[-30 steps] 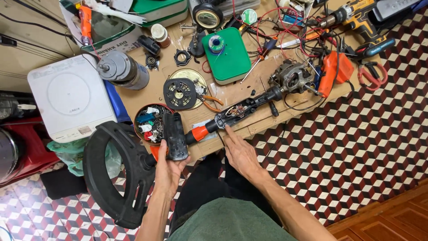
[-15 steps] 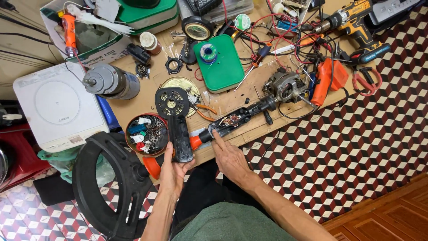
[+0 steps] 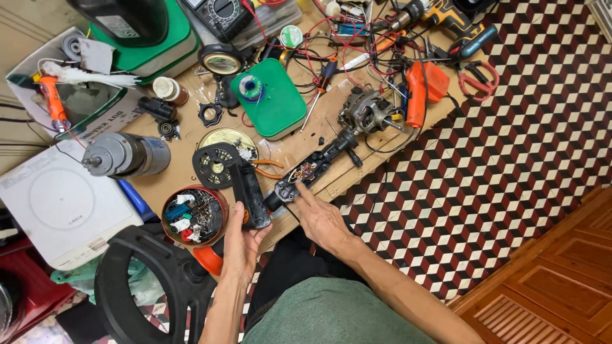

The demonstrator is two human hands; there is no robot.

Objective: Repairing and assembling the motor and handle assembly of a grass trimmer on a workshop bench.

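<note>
Head view: at the far left a white flat appliance [image 3: 57, 207] is seen beside the cluttered desk [image 3: 191, 137], with a grey cylindrical motor [image 3: 127, 155] lying just above it on the desk top. Near the desk's front edge a round red tin [image 3: 193, 216] filled with small parts is placed, and right beside it the left hand [image 3: 242, 245] is curled around the lower end of a black elongated housing [image 3: 250, 196], whose upper end is joined to a round black slotted cover [image 3: 213, 164]. Just to the right, an opened tool body [image 3: 306, 173] with exposed wiring and an orange end is laid diagonally across the desk edge; its lower end is touched by the extended fingers of the right hand [image 3: 322, 220], which are spread loosely rather than closed on it. Farther back a green rectangular box [image 3: 271, 102] is set, and to its right a bare electric motor [image 3: 366, 111] is seen next to an orange handled tool [image 3: 424, 89]. At the right, checkered floor tiles [image 3: 510, 159] are visible.
</note>
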